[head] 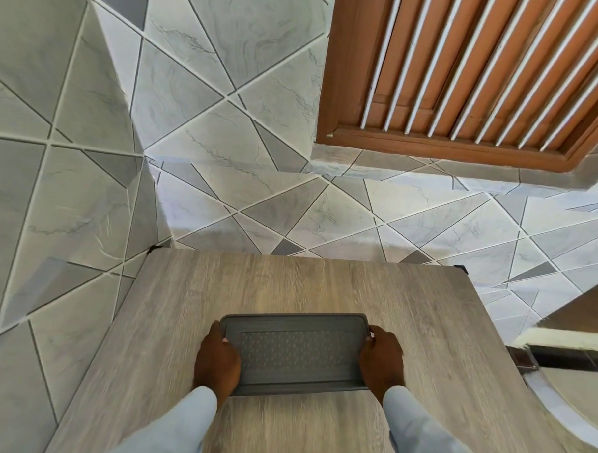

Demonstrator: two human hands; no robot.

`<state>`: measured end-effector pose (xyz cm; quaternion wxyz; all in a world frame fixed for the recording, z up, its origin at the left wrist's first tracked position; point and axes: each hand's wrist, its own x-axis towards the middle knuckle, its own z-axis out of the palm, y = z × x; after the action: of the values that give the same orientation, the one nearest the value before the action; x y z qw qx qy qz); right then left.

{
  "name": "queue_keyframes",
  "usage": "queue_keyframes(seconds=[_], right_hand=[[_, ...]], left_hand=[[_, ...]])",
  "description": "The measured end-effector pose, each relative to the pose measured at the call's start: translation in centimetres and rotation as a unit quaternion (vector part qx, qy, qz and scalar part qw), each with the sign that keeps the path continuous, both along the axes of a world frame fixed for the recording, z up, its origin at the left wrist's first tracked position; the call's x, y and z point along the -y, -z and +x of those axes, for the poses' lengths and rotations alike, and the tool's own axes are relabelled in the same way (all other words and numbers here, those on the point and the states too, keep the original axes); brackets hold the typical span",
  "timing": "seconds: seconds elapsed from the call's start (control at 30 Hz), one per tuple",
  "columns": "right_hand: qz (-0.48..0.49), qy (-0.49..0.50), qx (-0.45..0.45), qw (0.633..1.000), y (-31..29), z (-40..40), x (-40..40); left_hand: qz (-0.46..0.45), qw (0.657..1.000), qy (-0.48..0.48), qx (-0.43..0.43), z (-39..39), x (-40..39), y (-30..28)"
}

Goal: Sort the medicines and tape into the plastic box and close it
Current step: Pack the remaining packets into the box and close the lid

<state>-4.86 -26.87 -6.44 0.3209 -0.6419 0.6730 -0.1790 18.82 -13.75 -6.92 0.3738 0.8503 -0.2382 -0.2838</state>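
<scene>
Pale blue sleeves (179, 423) lead to both hands gripping a closed grey rectangular plastic box (293, 352) on the wood-grain desk (288, 284): left hand (217, 358) at its nine o'clock end, right hand (382, 361) at three o'clock, fingers curled over the lid's edges.

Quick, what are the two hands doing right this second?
Left hand: grips the left end of the grey box, thumb on its lid.
Right hand: grips the box's right end, thumb on the lid.
</scene>
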Motion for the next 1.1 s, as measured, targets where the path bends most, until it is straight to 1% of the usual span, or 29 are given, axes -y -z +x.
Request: queue_keyframes(seconds=[0.13,0.2,0.27,0.43,0.47,0.5,0.53,0.57,0.6,0.63,0.67,0.73,0.8,0.83,0.93,1.0,1.1], right_hand=[[0.000,0.003,0.035,0.999,0.6,0.3,-0.6],[0.005,0.012,0.037,0.999,0.5,0.3,-0.6],[0.005,0.025,0.025,0.999,0.6,0.1,-0.8],[-0.016,0.038,-0.003,0.999,1.7,-0.3,-2.8],[-0.015,0.031,-0.016,0.999,1.9,-0.3,-2.9],[-0.025,0.017,-0.042,0.999,1.9,-0.3,-3.0],[-0.057,-0.003,-0.080,0.995,1.8,-0.2,-3.0],[-0.099,-0.033,-0.124,0.987,1.7,0.1,-3.0],[-0.130,-0.067,-0.162,0.976,1.6,0.4,-2.9],[-0.147,-0.098,-0.191,0.966,1.5,0.8,-3.0],[-0.141,-0.125,-0.214,0.958,1.5,1.2,-3.1],[-0.098,-0.158,-0.235,0.954,1.9,1.9,-3.3],[-0.073,-0.169,-0.227,0.956,2.0,2.0,-3.2],[-0.075,-0.176,-0.223,0.956,1.8,2.0,-3.0],[-0.090,-0.214,-0.222,0.947,1.5,2.1,-2.6],[-0.104,-0.229,-0.221,0.942,1.5,2.2,-2.2],[-0.114,-0.238,-0.217,0.940,1.5,2.5,-1.9]], left_hand=[[-0.004,1.000,0.001,0.010,0.2,0.0,-0.1],[0.001,1.000,0.003,0.023,0.5,0.3,0.1],[0.002,0.999,0.016,0.034,1.0,0.8,0.6],[0.004,0.995,0.086,0.050,2.9,2.2,1.5],[0.014,0.993,0.097,0.062,3.0,2.3,1.6],[0.033,0.989,0.107,0.094,2.9,2.3,1.7],[0.052,0.980,0.118,0.150,2.7,2.2,1.7],[0.060,0.964,0.139,0.220,2.5,2.3,1.7],[0.053,0.943,0.173,0.280,2.1,2.3,1.5],[0.037,0.921,0.217,0.321,1.7,2.5,1.3],[0.026,0.897,0.264,0.353,1.3,2.8,1.2],[0.039,0.854,0.341,0.391,0.9,3.6,1.5],[0.069,0.836,0.373,0.396,1.0,4.3,1.9],[0.080,0.834,0.377,0.395,1.1,4.4,2.0],[0.102,0.846,0.357,0.384,0.8,3.8,2.0],[0.098,0.855,0.333,0.385,0.6,3.6,2.1],[0.101,0.855,0.325,0.391,0.6,3.5,2.3]])
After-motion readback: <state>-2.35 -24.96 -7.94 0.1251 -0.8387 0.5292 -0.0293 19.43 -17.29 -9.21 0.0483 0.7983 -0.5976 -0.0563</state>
